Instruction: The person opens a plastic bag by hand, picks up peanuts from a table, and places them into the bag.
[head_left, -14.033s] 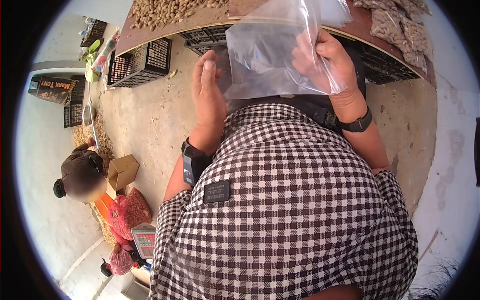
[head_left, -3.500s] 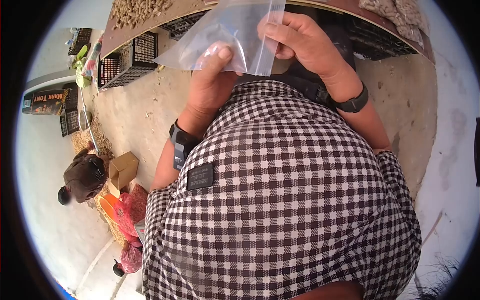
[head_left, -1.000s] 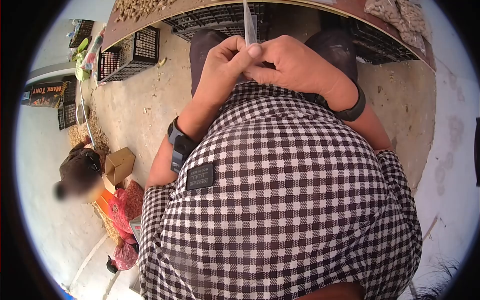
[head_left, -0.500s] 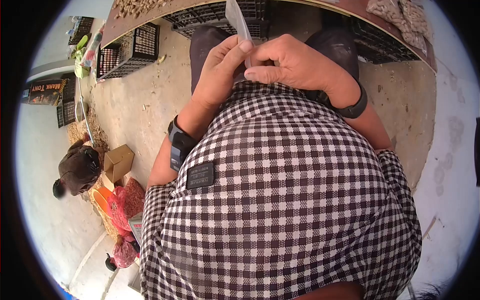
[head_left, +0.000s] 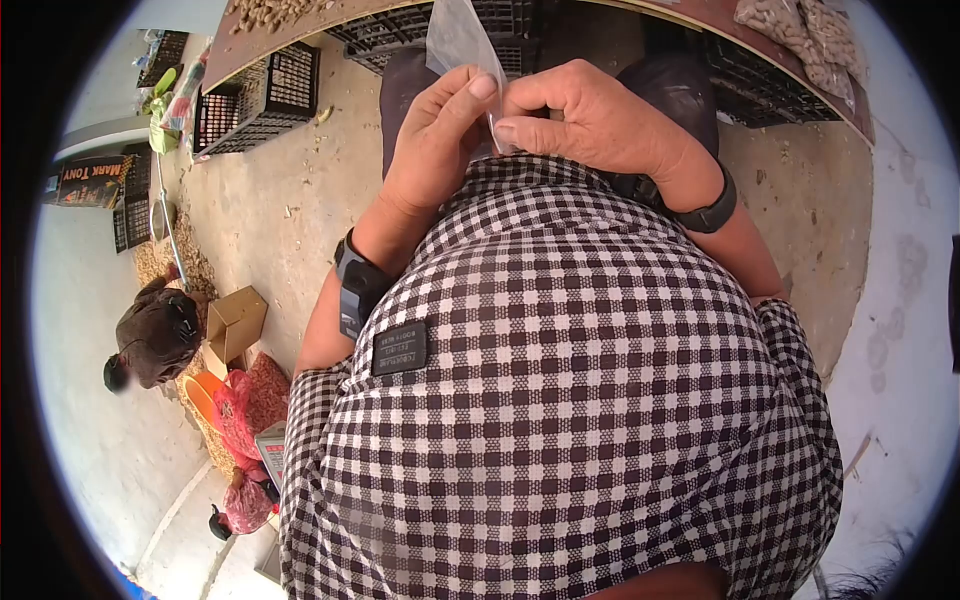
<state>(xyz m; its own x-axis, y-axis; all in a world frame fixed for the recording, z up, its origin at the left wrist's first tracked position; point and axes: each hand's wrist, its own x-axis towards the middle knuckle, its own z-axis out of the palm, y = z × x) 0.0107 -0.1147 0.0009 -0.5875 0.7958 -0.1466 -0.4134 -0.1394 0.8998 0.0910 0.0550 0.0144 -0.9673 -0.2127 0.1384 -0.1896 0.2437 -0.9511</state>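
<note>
A clear plastic bag [head_left: 458, 38] is held up in front of my lap, its flat sheet rising above my fingers. My left hand [head_left: 443, 130] pinches it between thumb and bent fingers. On the other side, my right hand [head_left: 595, 122] is closed with thumb and forefinger at the bag's edge, the fingertips of both hands almost meeting. The bag looks flat, and its lower part is mostly hidden behind the hands. A checked garment [head_left: 560, 350] covers my body below them.
A table edge [head_left: 290, 38] curves ahead, bearing loose peanuts [head_left: 268, 14] and filled clear bags [head_left: 800, 40]. Black crates [head_left: 262, 100] stand underneath. At left are a person [head_left: 158, 335], a cardboard box [head_left: 236, 322], red mesh sacks [head_left: 250, 410] and peanuts heaped on the floor.
The plastic bag has turned and now shows a broader face, leaning further left. My hands have shifted slightly, with the right thumb higher against the bag.
</note>
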